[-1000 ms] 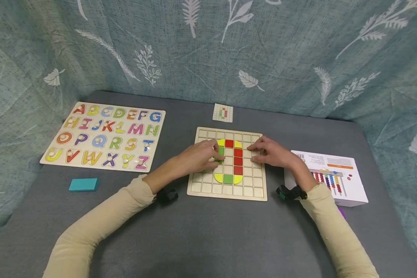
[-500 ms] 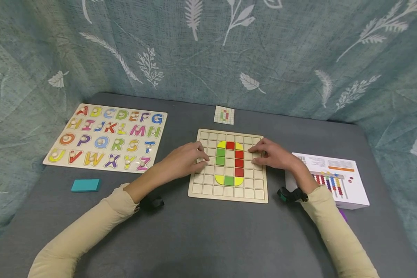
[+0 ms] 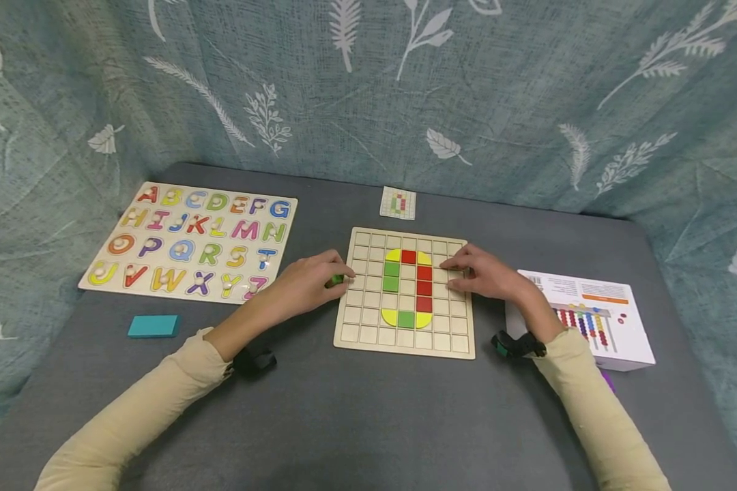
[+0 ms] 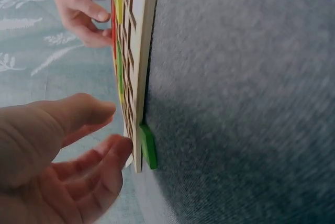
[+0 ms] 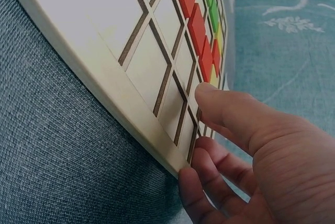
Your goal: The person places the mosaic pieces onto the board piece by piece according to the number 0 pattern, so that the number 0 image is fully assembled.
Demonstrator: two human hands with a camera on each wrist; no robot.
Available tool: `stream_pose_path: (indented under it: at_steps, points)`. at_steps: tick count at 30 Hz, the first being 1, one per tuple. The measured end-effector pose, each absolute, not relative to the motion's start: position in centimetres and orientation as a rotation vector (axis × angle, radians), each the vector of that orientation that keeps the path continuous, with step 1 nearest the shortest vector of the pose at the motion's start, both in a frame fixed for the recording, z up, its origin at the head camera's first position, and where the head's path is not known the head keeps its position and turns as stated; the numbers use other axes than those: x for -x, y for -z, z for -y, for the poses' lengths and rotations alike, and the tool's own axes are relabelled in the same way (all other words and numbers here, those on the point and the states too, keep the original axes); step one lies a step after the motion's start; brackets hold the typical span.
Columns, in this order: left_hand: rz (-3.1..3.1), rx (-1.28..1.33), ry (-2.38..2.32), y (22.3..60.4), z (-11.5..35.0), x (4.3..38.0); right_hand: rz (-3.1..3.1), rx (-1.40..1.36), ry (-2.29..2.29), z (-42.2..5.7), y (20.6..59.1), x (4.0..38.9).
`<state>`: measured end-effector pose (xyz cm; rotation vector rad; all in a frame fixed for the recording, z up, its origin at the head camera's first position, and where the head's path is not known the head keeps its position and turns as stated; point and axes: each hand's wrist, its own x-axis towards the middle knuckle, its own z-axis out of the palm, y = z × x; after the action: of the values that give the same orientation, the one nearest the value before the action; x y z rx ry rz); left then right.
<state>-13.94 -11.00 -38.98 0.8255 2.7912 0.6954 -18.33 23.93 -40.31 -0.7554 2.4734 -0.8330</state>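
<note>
My left hand (image 3: pixel 310 279) is at the left edge of the wooden grid board (image 3: pixel 359 337), thumb and fingers apart. Beside that edge lies a loose green tile (image 4: pixel 148 146) on the table, partly covered by the hand in the head view. On the board, red tiles (image 3: pixel 424 288), green tiles (image 3: pixel 391 284) and yellow rounded corner tiles (image 3: pixel 389 316) form an oblong ring with a gap low on its left side. My right hand (image 3: pixel 482 273) rests at the board's right edge, fingertips by the rim (image 5: pixel 170 156) and thumb over the squares, with no tile held.
A small pattern card (image 3: pixel 398 203) lies behind the board. To the left are an alphabet puzzle (image 3: pixel 221 262) with knobbed letters and a teal block (image 3: pixel 153 326). A white box (image 3: pixel 635 327) with a bead-counter picture stands right, a purple thing (image 3: pixel 608 382) partly hidden by it.
My left hand has moved left off the board's green tiles to the loose green tile beside the left edge, uncovering two green tiles. My right hand has stayed at the right edge.
</note>
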Motion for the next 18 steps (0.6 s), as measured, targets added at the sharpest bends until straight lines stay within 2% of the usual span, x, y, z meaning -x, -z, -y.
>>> stream_pose_path:
  at_steps: [7,18]
  points:
    - [-2.840,-0.643,-0.475,39.00,11.31,14.73,-2.476,0.742,0.825,-24.02,40.36,18.30]
    - [-2.820,-0.635,-0.467,38.94,11.29,14.98,-2.482,0.752,0.826,-23.98,40.51,18.43]
